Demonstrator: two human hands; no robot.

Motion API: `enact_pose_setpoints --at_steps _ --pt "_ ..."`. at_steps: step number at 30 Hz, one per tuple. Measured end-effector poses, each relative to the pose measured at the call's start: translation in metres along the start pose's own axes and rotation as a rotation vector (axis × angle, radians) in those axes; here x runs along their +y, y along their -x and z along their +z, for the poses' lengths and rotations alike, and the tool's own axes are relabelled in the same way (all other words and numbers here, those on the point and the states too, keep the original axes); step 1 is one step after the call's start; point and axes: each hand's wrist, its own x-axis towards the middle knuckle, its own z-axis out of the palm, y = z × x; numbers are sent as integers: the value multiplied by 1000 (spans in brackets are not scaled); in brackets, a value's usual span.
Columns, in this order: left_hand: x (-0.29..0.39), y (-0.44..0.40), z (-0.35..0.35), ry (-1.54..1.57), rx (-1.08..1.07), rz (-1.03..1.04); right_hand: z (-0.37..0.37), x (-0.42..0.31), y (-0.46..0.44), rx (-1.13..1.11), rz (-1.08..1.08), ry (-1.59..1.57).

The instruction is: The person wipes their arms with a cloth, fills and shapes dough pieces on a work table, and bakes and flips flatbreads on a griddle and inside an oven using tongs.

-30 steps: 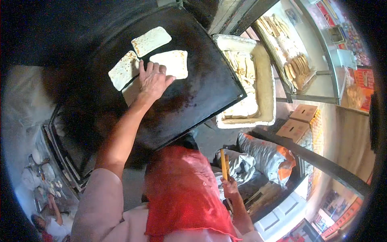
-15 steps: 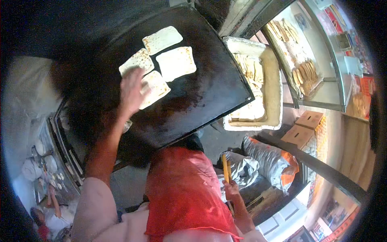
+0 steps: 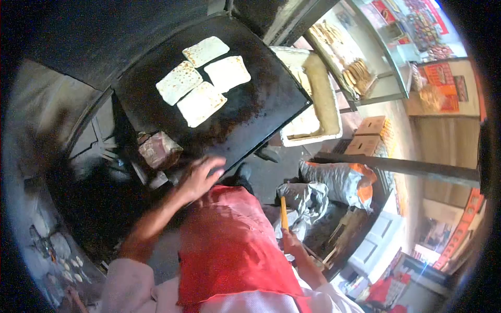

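On the black griddle (image 3: pixel 266 99) lie several square flatbreads (image 3: pixel 202 106), pale with brown spots, close together toward its far left part. My left hand (image 3: pixel 201 176) is just over the griddle's near edge, in front of my red apron (image 3: pixel 224 235). Its fingers are apart and hold nothing. Low at my right side, my right hand (image 3: pixel 291 243) is closed around a yellow wooden stick (image 3: pixel 284 211), which points upward. The lower end of the stick is hidden in the hand.
A worn printed box (image 3: pixel 159 149) sits by the griddle's near left corner. Right of the griddle stands a cream tub (image 3: pixel 329 94) with flatbreads inside. A glass display case (image 3: pixel 383 68) is beyond it. Grey sacks (image 3: pixel 336 182) and cardboard boxes (image 3: pixel 368 133) are at the right.
My left hand has moved from over the flatbreads back toward me, to the griddle's near edge. The near left flatbreads are now uncovered. The right hand keeps the stick. The view has shifted.
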Motion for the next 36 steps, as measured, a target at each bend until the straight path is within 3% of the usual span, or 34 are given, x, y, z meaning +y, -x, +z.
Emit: enact_pose_setpoints --at_steps 2,4,6,8,11,12,13,14,15,18,19,20,24,25,28,30,33,34,36 --pt "-4 57 2 79 -59 -96 44 -43 60 195 119 67" --pt "-4 113 11 159 31 -192 29 -22 30 116 50 96" --pt "-28 165 26 125 130 -131 18 -12 7 39 -14 140" --pt "-68 220 47 94 165 -394 17 -32 -13 -14 -51 289" --pt "-98 279 69 95 301 -669 33 -87 28 -95 -284 408" --pt "-147 325 97 153 454 -716 38 -95 39 -79 -338 446" --pt "-165 371 103 270 457 -946 31 -84 31 -90 -335 450" --pt "-170 400 108 388 456 -1175 24 -71 17 -142 -475 378" --pt "-161 413 116 376 458 -1186 17 -54 5 -194 -608 300" --pt "-112 503 145 271 444 -1063 -7 1 -13 -125 -546 438" --pt "-97 486 160 241 441 -1010 -11 -2 24 -149 -352 440" --pt "-86 486 160 214 434 -961 -25 25 15 -48 -301 532" --pt "-38 502 182 124 374 -798 -77 112 1 -182 64 269" --pt "-32 495 187 111 352 -754 -84 123 10 -53 1 483" --pt "-22 439 196 76 303 -577 -108 149 -3 -67 19 250" --pt "-35 411 202 63 283 -498 -107 134 -9 -1 4 254" --pt "-51 328 213 297 328 -835 -104 96 -39 19 -212 186" --pt "-37 297 212 300 326 -817 -101 81 -55 -35 -343 94" --pt "-7 230 212 490 292 -808 -88 29 -51 65 -547 -45"
